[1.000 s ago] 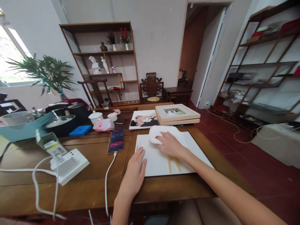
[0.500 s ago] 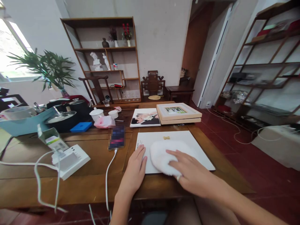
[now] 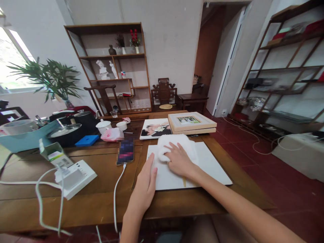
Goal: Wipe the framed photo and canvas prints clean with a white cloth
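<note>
A white rectangular panel (image 3: 212, 168) lies flat on the wooden table in front of me. Over its far part, a fluffy white cloth (image 3: 174, 140) is pressed down by my right hand (image 3: 179, 160), the fingers spread and slightly curled into it. A ring shows on that hand. Against the panel's left edge rests my left hand (image 3: 145, 180), its fingers stretched out and holding nothing. Below my right wrist a narrow tan strip (image 3: 184, 182) shows on the panel. Part of the panel's far edge is hidden under the cloth.
Beyond the panel lie a photo print (image 3: 155, 129) and stacked pale frames (image 3: 193, 123). To the left are a phone (image 3: 126, 152) on a white cable (image 3: 115, 195), a white box (image 3: 79, 179), a blue box (image 3: 86, 140) and a black lidded pot (image 3: 67, 133).
My right hand has pushed the cloth away from me and slightly left, over the small gold piece near the far edge. My left hand stays at the panel's left edge, tilted more upright.
</note>
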{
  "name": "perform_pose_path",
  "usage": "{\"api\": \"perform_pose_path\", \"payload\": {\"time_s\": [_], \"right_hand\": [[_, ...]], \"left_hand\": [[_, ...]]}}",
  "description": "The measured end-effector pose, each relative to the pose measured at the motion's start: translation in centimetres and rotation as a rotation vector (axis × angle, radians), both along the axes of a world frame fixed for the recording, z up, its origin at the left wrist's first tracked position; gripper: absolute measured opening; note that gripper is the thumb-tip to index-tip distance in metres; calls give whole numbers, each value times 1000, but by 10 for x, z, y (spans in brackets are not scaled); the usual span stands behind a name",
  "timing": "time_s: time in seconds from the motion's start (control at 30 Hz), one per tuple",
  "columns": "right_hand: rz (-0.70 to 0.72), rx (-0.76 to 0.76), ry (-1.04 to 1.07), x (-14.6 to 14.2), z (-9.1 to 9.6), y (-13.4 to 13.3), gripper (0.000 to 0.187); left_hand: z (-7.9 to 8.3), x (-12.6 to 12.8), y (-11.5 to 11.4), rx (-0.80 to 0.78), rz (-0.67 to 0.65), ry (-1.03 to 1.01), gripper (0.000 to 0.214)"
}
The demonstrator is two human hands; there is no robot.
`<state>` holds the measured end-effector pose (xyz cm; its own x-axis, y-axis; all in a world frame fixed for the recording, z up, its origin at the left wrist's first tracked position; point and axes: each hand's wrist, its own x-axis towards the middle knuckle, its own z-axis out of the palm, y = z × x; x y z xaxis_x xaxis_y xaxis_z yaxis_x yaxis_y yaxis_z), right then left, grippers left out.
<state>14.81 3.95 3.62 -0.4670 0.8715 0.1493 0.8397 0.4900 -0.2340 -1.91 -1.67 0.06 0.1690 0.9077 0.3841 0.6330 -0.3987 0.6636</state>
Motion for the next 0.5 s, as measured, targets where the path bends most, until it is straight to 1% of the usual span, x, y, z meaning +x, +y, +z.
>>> {"api": "perform_pose_path", "payload": {"time_s": [0.1,0.17,0.23,0.3,0.37,0.43,0.5], "right_hand": [[228,-34,-2,-4,6,-30,45],[369,-78,16,0,13,-53,44],[448,-120,45,7,19,-74,45],[446,-156,70,16,23,-89,47],[386,-187,63,26,25,-95,48],[303,-210,24,35,26,-93,46],[218,-204,-15,42,24,-83,45]], "left_hand": [[1,-1,-1,42,32,-60,48],[1,-1,0,65,46,-86,48],[-1,-2,1,81,45,-87,47],[-2,-1,1,65,38,-61,46],[-4,-1,2,17,29,-20,46],[-7,-1,2,-23,16,31,47],[-10,-1,2,-26,3,80,46]]}}
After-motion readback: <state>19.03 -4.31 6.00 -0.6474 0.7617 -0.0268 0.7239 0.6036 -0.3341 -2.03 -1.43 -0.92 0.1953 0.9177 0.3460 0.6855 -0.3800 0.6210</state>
